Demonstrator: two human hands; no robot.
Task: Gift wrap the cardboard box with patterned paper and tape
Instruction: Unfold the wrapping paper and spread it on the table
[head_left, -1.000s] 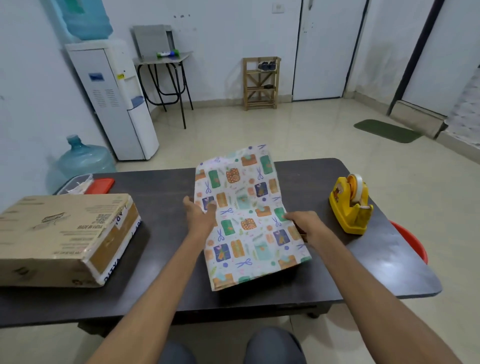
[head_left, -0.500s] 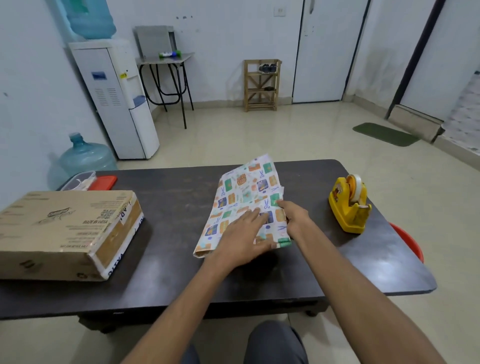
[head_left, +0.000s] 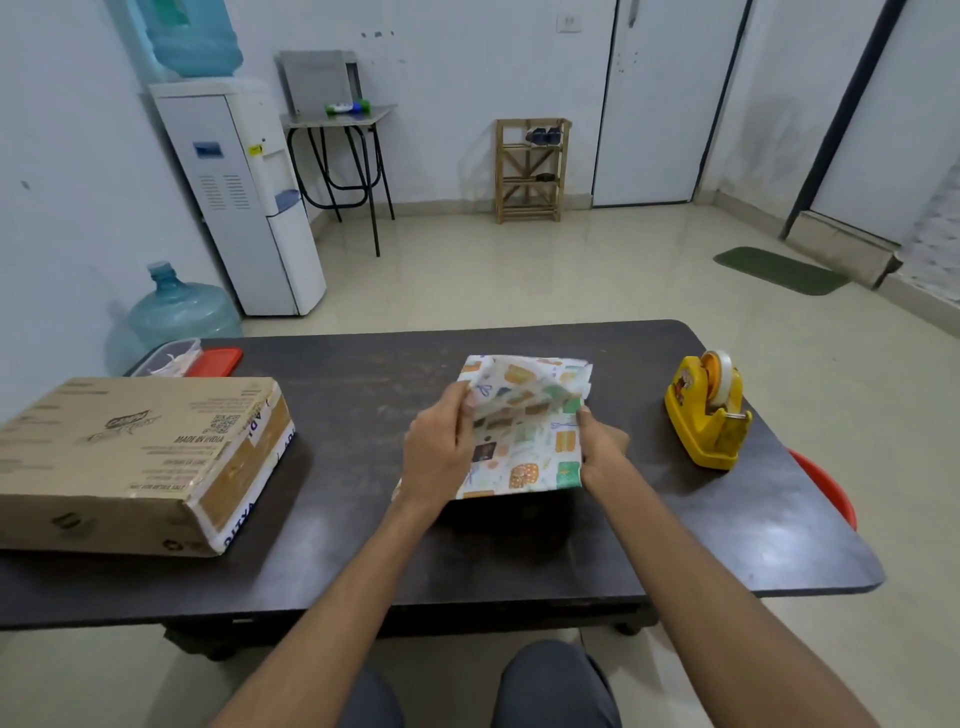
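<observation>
A folded sheet of patterned paper (head_left: 524, 431) lies at the middle of the dark table (head_left: 363, 561), its upper layer lifted. My left hand (head_left: 439, 449) pinches the lifted layer at the sheet's left edge. Holding the right edge of the paper is my right hand (head_left: 600, 449). The cardboard box (head_left: 135, 457) rests flat at the table's left end, apart from both hands. At the right end stands a yellow tape dispenser (head_left: 709, 410) with a roll of tape in it.
A clear container with a red lid (head_left: 195, 358) sits behind the box. A red bin (head_left: 826, 488) shows past the table's right edge. On the floor at the left are a water jug (head_left: 179, 312) and a water dispenser (head_left: 244, 197).
The paper, earlier spread long and flat, is now folded into a smaller packet. My left hand moved from on top of the sheet to its left edge and lifts a layer.
</observation>
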